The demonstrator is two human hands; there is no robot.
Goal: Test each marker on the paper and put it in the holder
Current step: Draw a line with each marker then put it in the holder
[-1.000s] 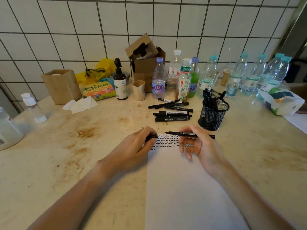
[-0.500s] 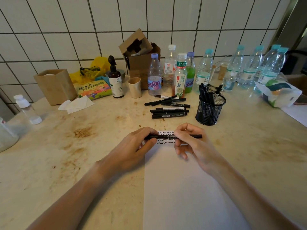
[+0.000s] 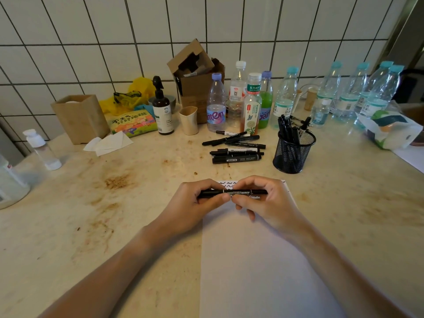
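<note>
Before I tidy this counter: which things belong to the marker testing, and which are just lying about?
In use: marker gripped by left hand and right hand; paper; loose markers; mesh holder.

Lying about: bottles, cardboard box, pump bottle, cup, tissues.

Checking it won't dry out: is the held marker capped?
Capped: the marker shows black caps at both ends, gripped by left hand and right hand.
</note>
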